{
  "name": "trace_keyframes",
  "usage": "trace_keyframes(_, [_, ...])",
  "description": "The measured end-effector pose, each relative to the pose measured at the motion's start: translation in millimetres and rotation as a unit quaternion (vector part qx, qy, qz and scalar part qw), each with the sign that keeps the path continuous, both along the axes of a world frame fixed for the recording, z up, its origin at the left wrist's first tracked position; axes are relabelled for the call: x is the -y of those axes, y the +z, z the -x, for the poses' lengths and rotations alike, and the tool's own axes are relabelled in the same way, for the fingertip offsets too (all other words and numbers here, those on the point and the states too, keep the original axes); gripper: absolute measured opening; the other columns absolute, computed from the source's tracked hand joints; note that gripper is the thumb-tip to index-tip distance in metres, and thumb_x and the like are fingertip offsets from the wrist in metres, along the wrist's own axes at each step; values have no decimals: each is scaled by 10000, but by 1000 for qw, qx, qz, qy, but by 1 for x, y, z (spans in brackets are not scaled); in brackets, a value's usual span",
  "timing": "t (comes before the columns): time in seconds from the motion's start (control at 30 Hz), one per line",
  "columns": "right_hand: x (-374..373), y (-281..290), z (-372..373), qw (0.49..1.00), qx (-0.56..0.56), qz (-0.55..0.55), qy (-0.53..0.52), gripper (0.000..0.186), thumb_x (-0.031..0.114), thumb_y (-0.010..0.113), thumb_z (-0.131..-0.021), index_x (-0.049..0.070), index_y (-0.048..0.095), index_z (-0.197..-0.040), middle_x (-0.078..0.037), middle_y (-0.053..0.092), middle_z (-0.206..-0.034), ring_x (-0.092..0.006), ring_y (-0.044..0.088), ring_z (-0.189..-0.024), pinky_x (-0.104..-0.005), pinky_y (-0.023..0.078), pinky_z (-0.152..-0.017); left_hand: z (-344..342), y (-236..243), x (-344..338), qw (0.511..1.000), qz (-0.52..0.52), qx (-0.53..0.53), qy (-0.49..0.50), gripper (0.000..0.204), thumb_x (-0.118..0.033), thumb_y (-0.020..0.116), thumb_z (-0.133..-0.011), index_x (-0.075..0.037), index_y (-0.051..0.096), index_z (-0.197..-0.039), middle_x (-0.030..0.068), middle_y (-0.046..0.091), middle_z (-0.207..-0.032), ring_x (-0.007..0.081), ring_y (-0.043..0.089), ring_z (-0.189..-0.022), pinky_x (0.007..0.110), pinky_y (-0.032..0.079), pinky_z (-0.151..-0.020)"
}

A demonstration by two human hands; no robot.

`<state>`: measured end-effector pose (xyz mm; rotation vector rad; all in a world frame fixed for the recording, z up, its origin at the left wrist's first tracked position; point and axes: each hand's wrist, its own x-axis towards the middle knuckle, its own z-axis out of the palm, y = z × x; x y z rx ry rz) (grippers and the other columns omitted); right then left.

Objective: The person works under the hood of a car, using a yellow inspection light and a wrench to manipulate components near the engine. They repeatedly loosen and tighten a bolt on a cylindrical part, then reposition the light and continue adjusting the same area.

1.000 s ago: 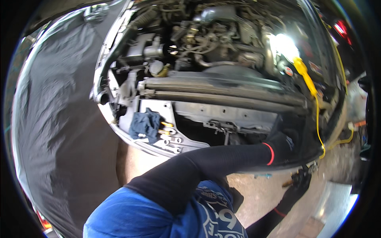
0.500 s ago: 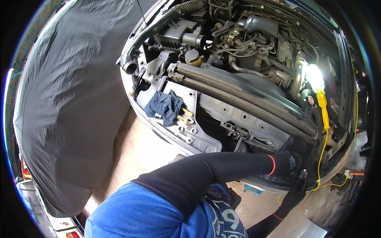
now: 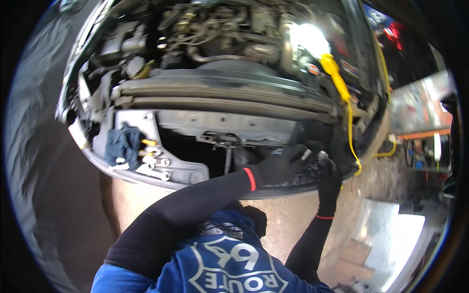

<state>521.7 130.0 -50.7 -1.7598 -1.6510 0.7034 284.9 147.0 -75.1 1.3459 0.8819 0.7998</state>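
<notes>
My left hand (image 3: 283, 163), in a black glove with a red band at the wrist, is above the front right of the car's opened front end. Its fingers are closed around a small pale metal piece (image 3: 306, 155), too blurred to name. Close beside it, my right hand (image 3: 330, 177), also gloved in black, grips a tool with a shiny round metal head (image 3: 322, 156). The tool's handle is hidden in the palm. Both hands are over the dark panel (image 3: 312, 133) at the front right corner, near the bumper's edge.
A lit yellow work lamp (image 3: 336, 78) rests on the engine bay's right side, its yellow cord (image 3: 351, 132) running down past my hands. Wrenches (image 3: 154, 172) and a dark blue cloth (image 3: 122, 146) lie on the left front panel. A black cover (image 3: 53, 161) hangs at far left.
My view has swung to the right. My left hand has come off the dark corner panel and now pinches a small pale piece. The right hand still holds the round-headed tool.
</notes>
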Motion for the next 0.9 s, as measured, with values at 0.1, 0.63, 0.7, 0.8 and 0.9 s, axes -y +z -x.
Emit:
trace_keyframes(0.1, [7, 14, 8, 987, -123, 54, -88, 335, 308, 599, -1121, -1, 726, -1143, 10, 632, -793, -51, 528, -720, -262, 430, -636, -4, 6, -5, 998, -30, 58, 15, 427, -271, 632, -1071, -50, 573, -1433, 174, 664, -1298, 278, 691, -1149, 385, 535, -1008])
trace_keyframes(0.63, [-33, 67, 80, 795, -485, 342, 126, 332, 310, 618, -1105, -8, 705, -1151, -56, 699, -790, -105, 624, -548, -254, 471, -491, 94, 55, 7, 925, 255, 283, 6, 362, -295, 584, -1130, -24, 625, -1365, 27, 685, -1026, 72, 599, -880, 251, 502, -787])
trace_keyframes(0.7, [-43, 75, 108, 792, -412, 410, 185, 367, 337, 581, -1116, -8, 700, -1070, -57, 656, -709, -113, 599, -542, -276, 466, -500, 118, 61, 19, 941, 253, 221, 40, 307, -244, 577, -1132, 4, 625, -1306, 49, 697, -982, 102, 640, -847, 282, 531, -745])
trace_keyframes(0.8, [-47, 89, 161, 793, -402, 433, 147, 379, 327, 549, -1134, -7, 705, -1046, -64, 656, -715, -121, 595, -572, -286, 478, -547, 161, 67, 33, 990, -88, -12, 108, 279, -160, 587, -1110, 35, 614, -1308, 119, 717, -1032, 177, 698, -922, 336, 566, -782])
trace_keyframes(0.9, [-64, 96, 225, 776, -404, 458, 162, 324, 261, 549, -1138, -19, 714, -1132, -71, 705, -872, -118, 634, -715, -280, 518, -676, 209, 65, 29, 936, -257, -80, 225, 286, -74, 639, -1040, 36, 604, -1301, 228, 702, -1122, 376, 727, -959, 427, 574, -852])
